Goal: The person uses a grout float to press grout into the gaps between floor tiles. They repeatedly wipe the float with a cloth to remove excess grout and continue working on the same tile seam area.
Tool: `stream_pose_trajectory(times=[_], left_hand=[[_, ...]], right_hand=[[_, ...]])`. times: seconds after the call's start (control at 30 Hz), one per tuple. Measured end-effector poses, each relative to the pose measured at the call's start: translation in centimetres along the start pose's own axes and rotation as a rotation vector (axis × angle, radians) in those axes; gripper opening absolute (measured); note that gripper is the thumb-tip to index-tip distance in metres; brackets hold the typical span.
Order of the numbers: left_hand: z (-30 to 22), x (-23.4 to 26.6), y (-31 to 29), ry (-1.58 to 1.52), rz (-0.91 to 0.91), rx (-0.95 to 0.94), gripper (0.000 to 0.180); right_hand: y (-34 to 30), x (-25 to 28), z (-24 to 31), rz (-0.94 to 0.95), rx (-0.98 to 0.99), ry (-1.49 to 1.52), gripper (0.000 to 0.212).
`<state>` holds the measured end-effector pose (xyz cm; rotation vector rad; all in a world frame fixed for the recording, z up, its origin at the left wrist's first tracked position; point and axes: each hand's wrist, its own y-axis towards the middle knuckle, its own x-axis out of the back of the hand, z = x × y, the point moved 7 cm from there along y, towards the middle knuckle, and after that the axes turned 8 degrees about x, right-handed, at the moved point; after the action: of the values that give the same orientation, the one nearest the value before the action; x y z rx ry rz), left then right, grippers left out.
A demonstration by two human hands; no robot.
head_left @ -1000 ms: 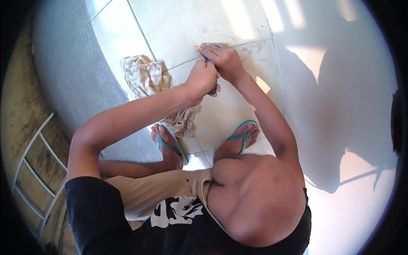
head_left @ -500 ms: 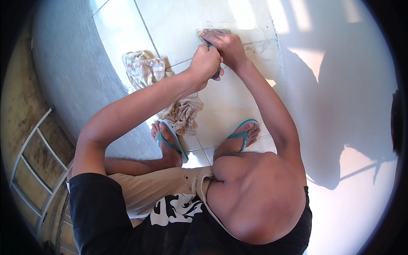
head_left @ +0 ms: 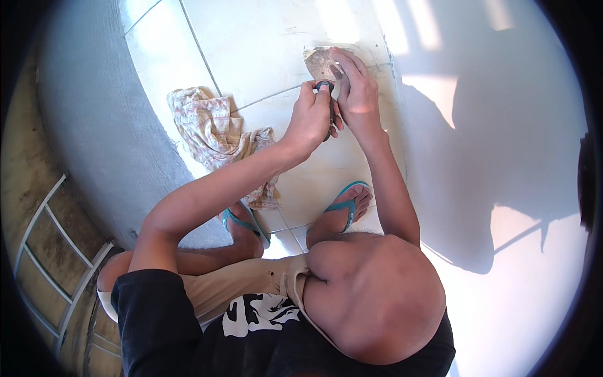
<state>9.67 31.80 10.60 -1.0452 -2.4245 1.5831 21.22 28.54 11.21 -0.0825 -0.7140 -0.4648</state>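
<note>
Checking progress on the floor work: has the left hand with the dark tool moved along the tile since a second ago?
Yes. The left hand, gripping the dark tool, has shifted further from the crumpled rag and the feet, toward the grey patch.

A small dark-handled tool point(head_left: 328, 94) stands upright against a grey, dirty patch point(head_left: 320, 61) on the pale tile.

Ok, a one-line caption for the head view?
Squatting on a tiled floor, left hand grips a dark tool while right hand presses a worn patch; cloth beside.
</note>
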Motion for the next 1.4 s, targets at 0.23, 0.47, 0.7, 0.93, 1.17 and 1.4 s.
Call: stream_pose_trajectory(times=[0.23, 0.47, 0.7, 0.93, 1.17, 1.4], left_hand=[[7.9, -6.9, -0.5, -0.009, 0.153, -0.093, 0.040], [14.3, -8.2, -3.6, 0.194, 0.378, -0.128, 0.050], [9.6, -3.7, -3.6, 0.631, 0.478, -0.319, 0.041], [-4.8, 5.9, 2.0, 1.236, 0.150, -0.849, 0.028], [-15.1, 18.9, 3.0, 1.816, -0.197, -0.949, 0.037], [-14.6, 19.5, 7.0, 1.644, -0.246, -1.224, 0.042]], right_hand=[[-10.4, 5.8, 0.4, -0.116, -0.265, -0.217, 0.056], [-17.8, 6.9, -1.8, 0.083, -0.756, 0.131, 0.068], [-16.9, 7.7, -5.0, 0.225, -0.740, -0.223, 0.059], [-5.8, 8.5, -3.4, 0.188, -0.637, -0.265, 0.059], [-16.3, 7.5, -1.7, 0.520, -0.794, -0.320, 0.063], [-5.7, 1.2, 0.1, 0.196, -0.473, -0.256, 0.066]])
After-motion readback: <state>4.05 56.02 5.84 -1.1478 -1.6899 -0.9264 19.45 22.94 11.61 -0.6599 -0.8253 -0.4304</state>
